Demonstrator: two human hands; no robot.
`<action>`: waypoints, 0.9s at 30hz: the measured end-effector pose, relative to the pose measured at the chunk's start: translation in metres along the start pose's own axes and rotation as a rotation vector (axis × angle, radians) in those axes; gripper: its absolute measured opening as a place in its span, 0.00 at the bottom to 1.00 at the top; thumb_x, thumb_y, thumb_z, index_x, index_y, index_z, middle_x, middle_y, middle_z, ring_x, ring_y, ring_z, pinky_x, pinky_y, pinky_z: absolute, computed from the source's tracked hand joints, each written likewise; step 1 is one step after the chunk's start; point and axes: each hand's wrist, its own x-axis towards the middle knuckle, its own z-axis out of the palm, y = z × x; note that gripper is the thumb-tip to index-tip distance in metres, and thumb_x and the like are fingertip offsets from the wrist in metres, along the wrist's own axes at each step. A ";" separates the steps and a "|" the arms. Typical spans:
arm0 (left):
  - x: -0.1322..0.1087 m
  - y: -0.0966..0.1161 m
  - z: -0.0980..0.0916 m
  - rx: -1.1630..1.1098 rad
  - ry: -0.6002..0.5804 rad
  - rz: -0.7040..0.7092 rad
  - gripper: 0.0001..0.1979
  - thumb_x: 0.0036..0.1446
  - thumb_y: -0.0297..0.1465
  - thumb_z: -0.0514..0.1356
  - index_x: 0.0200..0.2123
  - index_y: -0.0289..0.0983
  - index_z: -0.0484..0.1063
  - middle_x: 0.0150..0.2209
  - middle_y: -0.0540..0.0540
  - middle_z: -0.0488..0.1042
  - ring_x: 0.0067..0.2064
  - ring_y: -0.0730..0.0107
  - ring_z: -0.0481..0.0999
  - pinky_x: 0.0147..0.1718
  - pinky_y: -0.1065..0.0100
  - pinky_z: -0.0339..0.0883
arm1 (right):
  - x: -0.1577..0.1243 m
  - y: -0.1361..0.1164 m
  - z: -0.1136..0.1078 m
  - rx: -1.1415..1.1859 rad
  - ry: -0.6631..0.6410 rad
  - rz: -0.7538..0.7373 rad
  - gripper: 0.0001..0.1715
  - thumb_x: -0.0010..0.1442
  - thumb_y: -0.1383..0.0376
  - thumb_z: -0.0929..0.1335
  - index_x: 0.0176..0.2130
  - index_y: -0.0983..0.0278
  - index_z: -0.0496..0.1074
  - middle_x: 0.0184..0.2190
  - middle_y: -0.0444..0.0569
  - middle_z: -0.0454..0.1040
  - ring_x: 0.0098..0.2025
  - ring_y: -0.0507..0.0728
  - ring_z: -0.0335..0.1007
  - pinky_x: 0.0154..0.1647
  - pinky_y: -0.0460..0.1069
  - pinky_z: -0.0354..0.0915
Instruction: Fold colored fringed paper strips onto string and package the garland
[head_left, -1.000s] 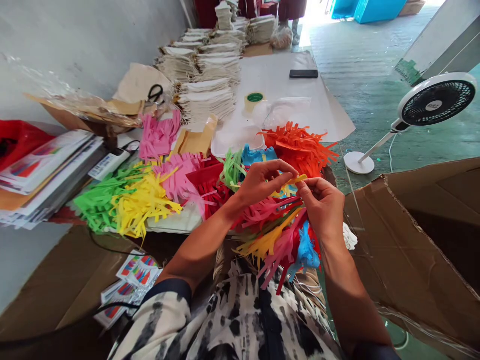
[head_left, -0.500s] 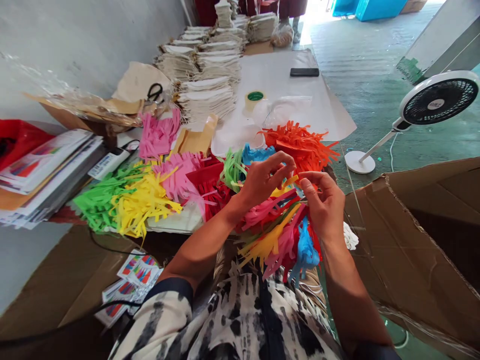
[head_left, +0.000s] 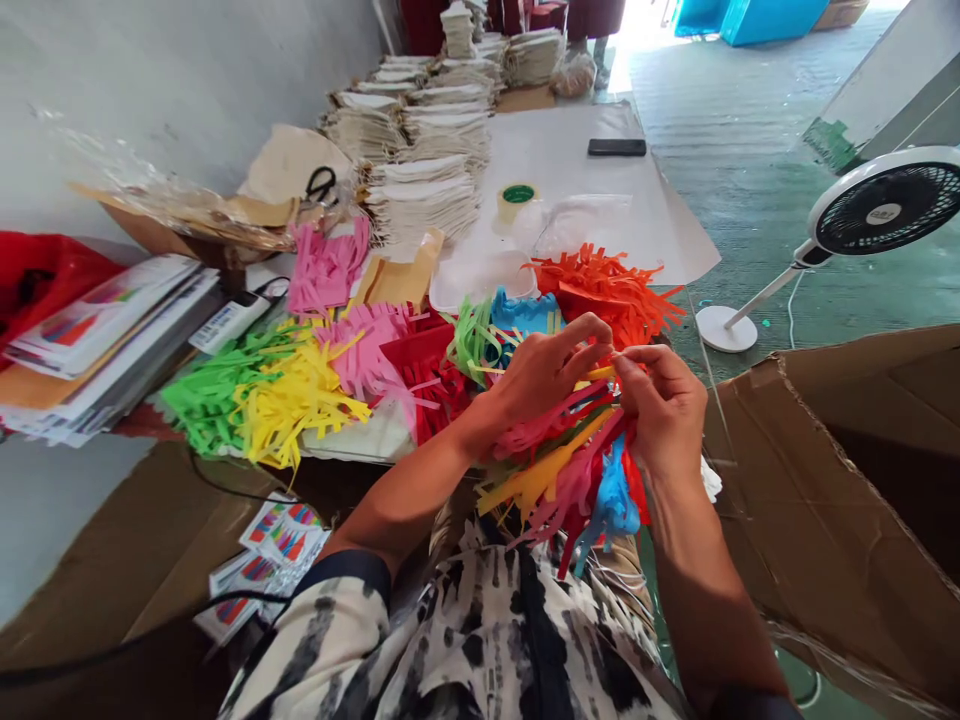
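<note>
The fingers (head_left: 600, 335) of the left hand (head_left: 551, 375) and of the right hand (head_left: 664, 410) are closed in a pinch, tip to tip, on the top of a mixed bundle of fringed paper strips (head_left: 559, 465). A yellow strip shows between them there. The bundle is held over the lap, just before the near edge of the white-covered bench (head_left: 577, 150), and its pink, yellow, red and blue fringes hang below the hands.

Just beyond the hands, loose heaps of the same cut paper are spread: orange fringed paper (head_left: 607, 285), blue fringed paper (head_left: 525, 312), red fringed paper (head_left: 427, 380), pink fringed paper (head_left: 367, 345), yellow fringed paper (head_left: 292, 400) and green fringed paper (head_left: 210, 395). Farther back, stacks of cream paper bags (head_left: 420, 190), a green-cored tape roll (head_left: 517, 197) and a black phone (head_left: 616, 147) are seen. A torn brown cardboard box (head_left: 862, 450) stands open at the right.

The gathering is judged to be well under way: several colours are already joined in the bundle. Its top is not yet seen to be fastened, and large heaps are left uncollected.
</note>
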 end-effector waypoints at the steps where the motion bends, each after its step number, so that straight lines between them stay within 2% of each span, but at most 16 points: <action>1: -0.002 -0.001 0.000 -0.021 -0.009 -0.015 0.12 0.75 0.43 0.54 0.49 0.41 0.69 0.25 0.55 0.74 0.21 0.77 0.67 0.23 0.69 0.58 | 0.000 0.000 0.001 0.025 0.007 0.017 0.14 0.58 0.53 0.75 0.35 0.59 0.74 0.22 0.36 0.57 0.20 0.47 0.45 0.21 0.46 0.43; 3: -0.006 -0.003 -0.001 -0.076 -0.036 -0.045 0.15 0.73 0.45 0.57 0.53 0.41 0.68 0.26 0.56 0.75 0.21 0.76 0.67 0.24 0.69 0.58 | 0.001 -0.001 0.002 0.085 0.013 0.045 0.12 0.57 0.55 0.75 0.35 0.59 0.74 0.20 0.35 0.55 0.20 0.47 0.43 0.20 0.46 0.42; 5: -0.011 -0.005 -0.001 -0.095 -0.068 -0.062 0.18 0.70 0.46 0.61 0.54 0.41 0.70 0.28 0.55 0.77 0.24 0.76 0.70 0.26 0.69 0.60 | 0.001 -0.002 0.002 0.140 0.025 0.050 0.11 0.56 0.57 0.75 0.34 0.60 0.73 0.19 0.34 0.55 0.19 0.47 0.42 0.20 0.47 0.40; 9: -0.021 -0.009 0.000 0.085 -0.065 -0.030 0.16 0.70 0.47 0.61 0.41 0.41 0.79 0.34 0.50 0.83 0.32 0.74 0.77 0.35 0.68 0.65 | 0.001 -0.001 0.004 0.181 0.035 0.044 0.11 0.54 0.59 0.77 0.33 0.61 0.74 0.19 0.36 0.58 0.19 0.47 0.43 0.21 0.48 0.40; 11: -0.024 -0.013 -0.008 0.138 -0.051 -0.002 0.16 0.71 0.45 0.61 0.39 0.40 0.81 0.35 0.49 0.83 0.33 0.73 0.77 0.37 0.68 0.66 | 0.000 -0.001 0.005 0.214 0.010 0.035 0.12 0.55 0.59 0.78 0.34 0.61 0.74 0.22 0.39 0.67 0.19 0.47 0.43 0.21 0.49 0.38; 14: -0.029 -0.020 -0.041 0.079 0.006 0.042 0.10 0.70 0.36 0.62 0.41 0.38 0.81 0.42 0.45 0.84 0.37 0.72 0.78 0.39 0.68 0.70 | 0.001 -0.001 0.002 0.251 -0.038 0.017 0.14 0.56 0.58 0.79 0.34 0.61 0.74 0.31 0.47 0.77 0.18 0.46 0.43 0.20 0.50 0.36; 15: -0.032 -0.021 -0.057 0.069 0.034 0.054 0.08 0.69 0.32 0.62 0.42 0.38 0.82 0.45 0.44 0.83 0.40 0.71 0.79 0.41 0.68 0.71 | 0.002 -0.001 0.000 0.241 -0.041 0.015 0.14 0.56 0.58 0.79 0.34 0.61 0.74 0.31 0.48 0.77 0.19 0.46 0.45 0.20 0.50 0.37; 17: -0.038 -0.024 -0.088 0.131 0.067 0.054 0.07 0.68 0.28 0.62 0.41 0.37 0.82 0.43 0.43 0.83 0.42 0.70 0.80 0.42 0.67 0.71 | 0.004 -0.001 -0.003 0.195 -0.033 0.026 0.15 0.56 0.56 0.79 0.32 0.61 0.75 0.28 0.48 0.74 0.20 0.48 0.50 0.21 0.49 0.41; 19: -0.046 -0.025 -0.111 0.248 0.018 0.032 0.10 0.68 0.25 0.59 0.42 0.38 0.82 0.43 0.44 0.83 0.44 0.69 0.81 0.44 0.67 0.70 | 0.007 0.000 -0.006 0.146 -0.008 0.038 0.15 0.55 0.56 0.80 0.32 0.61 0.76 0.27 0.48 0.73 0.23 0.51 0.57 0.22 0.49 0.46; 21: -0.053 -0.028 -0.121 0.383 -0.093 0.010 0.13 0.64 0.22 0.60 0.46 0.39 0.81 0.47 0.45 0.83 0.47 0.68 0.81 0.47 0.66 0.70 | 0.010 0.002 -0.008 0.111 0.019 0.031 0.15 0.54 0.56 0.80 0.31 0.61 0.77 0.28 0.48 0.73 0.24 0.52 0.60 0.22 0.49 0.49; 25: -0.063 -0.043 -0.109 0.635 -0.320 -0.019 0.22 0.57 0.22 0.66 0.55 0.40 0.77 0.53 0.44 0.82 0.53 0.60 0.81 0.48 0.63 0.70 | 0.013 0.004 -0.010 0.079 0.072 0.005 0.14 0.53 0.57 0.80 0.31 0.61 0.77 0.28 0.48 0.72 0.24 0.52 0.60 0.22 0.49 0.49; 27: -0.064 -0.052 -0.101 0.783 -0.344 -0.016 0.23 0.57 0.21 0.65 0.55 0.39 0.76 0.50 0.42 0.83 0.51 0.58 0.82 0.47 0.62 0.70 | 0.013 0.004 -0.011 0.077 0.085 0.009 0.14 0.52 0.57 0.80 0.32 0.61 0.77 0.28 0.48 0.72 0.24 0.52 0.60 0.22 0.49 0.48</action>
